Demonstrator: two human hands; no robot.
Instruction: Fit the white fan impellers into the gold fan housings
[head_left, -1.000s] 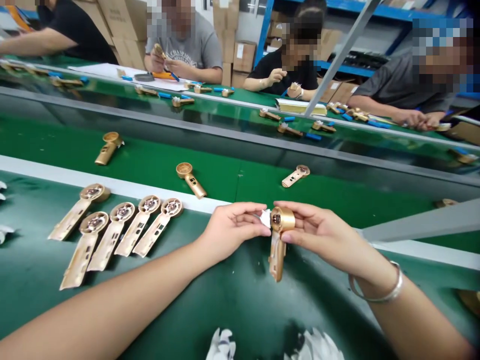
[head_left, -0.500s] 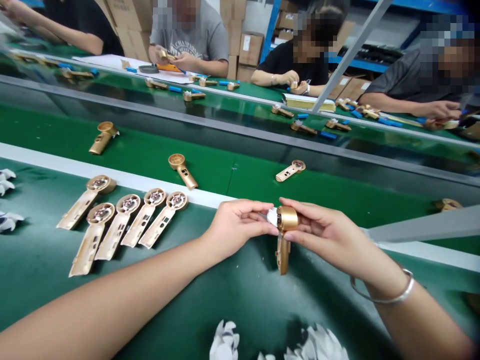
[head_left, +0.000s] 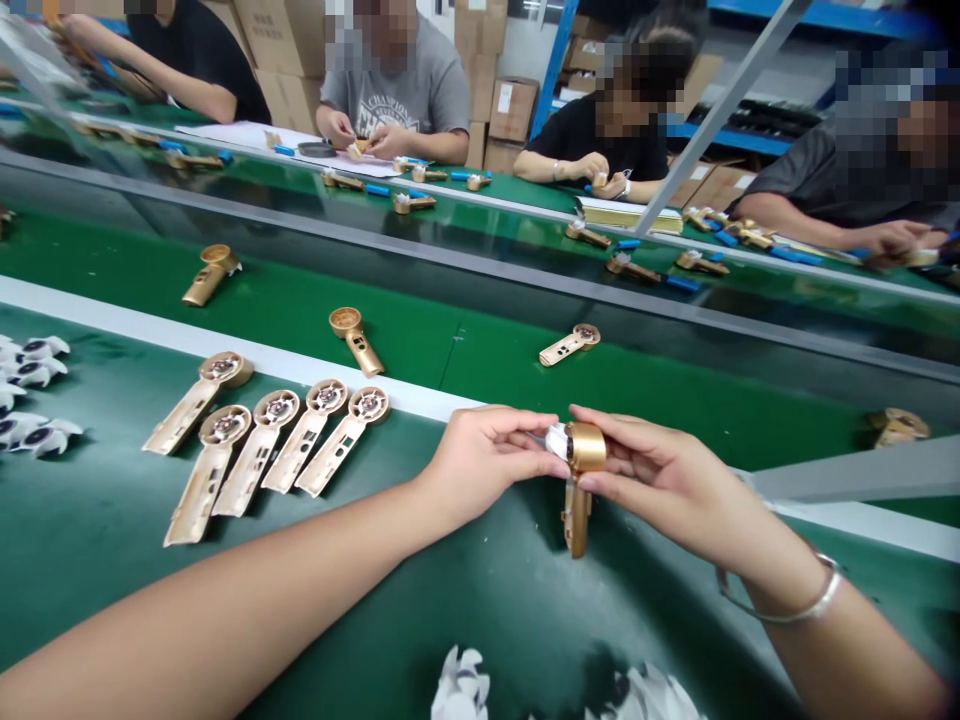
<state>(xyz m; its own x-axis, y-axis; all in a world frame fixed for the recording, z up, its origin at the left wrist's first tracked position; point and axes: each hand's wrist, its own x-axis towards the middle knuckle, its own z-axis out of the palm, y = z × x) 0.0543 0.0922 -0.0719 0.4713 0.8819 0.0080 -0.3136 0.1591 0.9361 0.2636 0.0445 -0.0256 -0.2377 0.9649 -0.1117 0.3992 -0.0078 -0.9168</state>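
My left hand (head_left: 487, 460) pinches a white fan blade piece (head_left: 557, 440) against the open side of a gold fan housing's round head. My right hand (head_left: 660, 465) grips that gold fan housing (head_left: 587, 447) by the head, with its handle hanging down over the green table (head_left: 465, 600). To the left lie several gold half-shells with round heads, one of them (head_left: 343, 440) nearest my left forearm. White fan blades (head_left: 461, 685) rest at the bottom edge, and more white blades (head_left: 37, 430) sit at the far left.
Beyond a white strip (head_left: 420, 400), a green belt (head_left: 300, 300) carries gold housings (head_left: 358, 342). A grey metal bar (head_left: 862, 468) crosses at the right. Several people sit behind the far rail, with gold parts and blue pieces before them.
Both hands and the held housing appear slightly further right. The table parts at the left have shifted right in view, and more white blades show there. The grip looks the same.
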